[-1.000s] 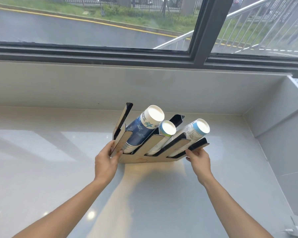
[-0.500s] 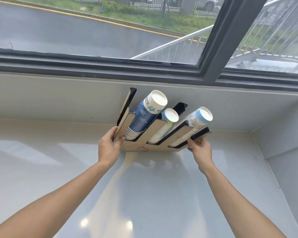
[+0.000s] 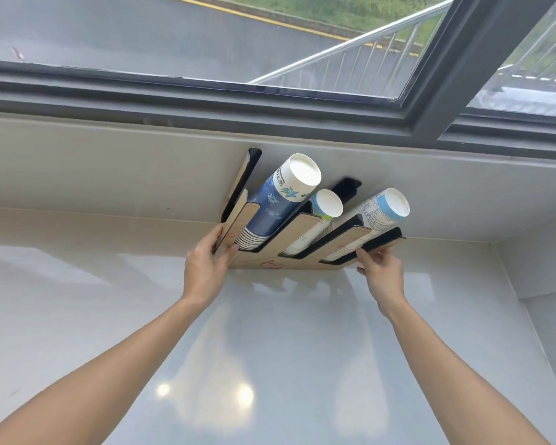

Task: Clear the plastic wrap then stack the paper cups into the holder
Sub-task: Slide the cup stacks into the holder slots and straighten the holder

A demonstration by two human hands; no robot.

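Note:
A wood-and-black cup holder (image 3: 302, 234) with slanted slots stands at the back of the white counter, against the low wall under the window. Three stacks of paper cups lie in its slots: a dark blue stack (image 3: 280, 200) on the left, a thin white stack with a light blue top (image 3: 321, 216) in the middle, a white printed stack (image 3: 379, 213) on the right. My left hand (image 3: 206, 268) grips the holder's left end. My right hand (image 3: 381, 271) grips its right end. No plastic wrap is in view.
The glossy white counter (image 3: 270, 348) stretches toward me. A pale wall (image 3: 109, 175) rises behind the holder, with a dark window frame (image 3: 270, 101) above it. A side wall (image 3: 540, 268) closes the counter on the right.
Both hands have pushed the holder with its cups away from me, from the counter's middle back to the wall under the window.

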